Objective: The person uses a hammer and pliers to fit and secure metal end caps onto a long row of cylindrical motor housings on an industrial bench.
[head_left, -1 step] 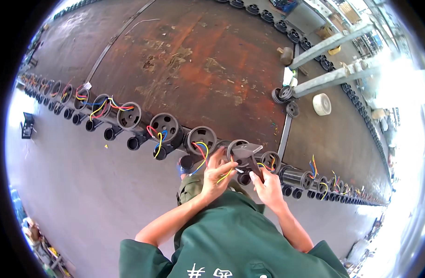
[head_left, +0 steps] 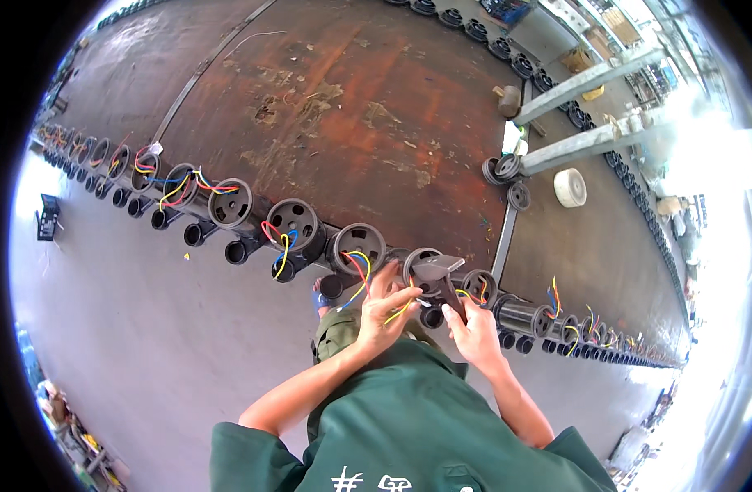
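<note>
My right hand (head_left: 474, 332) is wrapped round the dark handle of a hammer-like tool (head_left: 438, 267), whose broad flat grey head lies over a round black housing (head_left: 423, 261) and hides part of its end. Just to the left, my left hand (head_left: 384, 312) has its fingers bent together on a yellow wire (head_left: 399, 314) by that housing's front edge. The wire's far end is hidden by the fingers. A neighbouring black housing (head_left: 359, 244) has red, yellow and blue wires (head_left: 364, 275) hanging out, close to my left fingers.
A long row of black housings (head_left: 294, 221) with short side pipes runs along the table's near edge. Its brown top (head_left: 343, 148) is worn. A mallet (head_left: 508, 100), loose black rings (head_left: 500, 168), a white roll (head_left: 569, 188) and metal bars (head_left: 589, 148) lie beyond.
</note>
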A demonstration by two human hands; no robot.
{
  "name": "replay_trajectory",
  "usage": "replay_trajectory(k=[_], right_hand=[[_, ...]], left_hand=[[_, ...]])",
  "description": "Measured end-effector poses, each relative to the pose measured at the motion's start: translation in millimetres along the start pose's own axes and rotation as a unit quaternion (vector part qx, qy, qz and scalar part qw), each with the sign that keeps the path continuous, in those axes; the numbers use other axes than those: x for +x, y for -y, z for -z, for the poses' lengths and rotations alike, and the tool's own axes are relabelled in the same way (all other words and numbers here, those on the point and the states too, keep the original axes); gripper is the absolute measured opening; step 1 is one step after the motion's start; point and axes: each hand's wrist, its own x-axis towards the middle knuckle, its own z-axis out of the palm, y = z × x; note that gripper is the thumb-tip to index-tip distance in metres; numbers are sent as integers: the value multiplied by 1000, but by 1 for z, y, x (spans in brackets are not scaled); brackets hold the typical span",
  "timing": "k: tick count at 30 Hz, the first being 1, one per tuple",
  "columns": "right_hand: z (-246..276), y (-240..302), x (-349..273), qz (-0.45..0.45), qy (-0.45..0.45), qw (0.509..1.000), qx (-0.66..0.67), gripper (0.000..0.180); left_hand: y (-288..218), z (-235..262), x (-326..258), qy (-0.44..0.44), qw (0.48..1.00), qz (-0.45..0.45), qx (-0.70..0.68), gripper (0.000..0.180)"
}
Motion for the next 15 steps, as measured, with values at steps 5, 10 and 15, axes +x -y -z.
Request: replay_trajectory(k=[5, 10, 15], right_hand=[[8, 1, 6, 12, -3, 999, -34, 32], [7, 17, -3, 20, -29, 999, -34, 30], [-18, -15, 9, 113, -67, 991, -39, 29]], left_hand=[[-1, 1, -1, -11, 999, -8, -40, 32], [0, 2, 0, 8, 995, 50, -90, 32], [2, 7, 1, 14, 995, 45, -84, 32]])
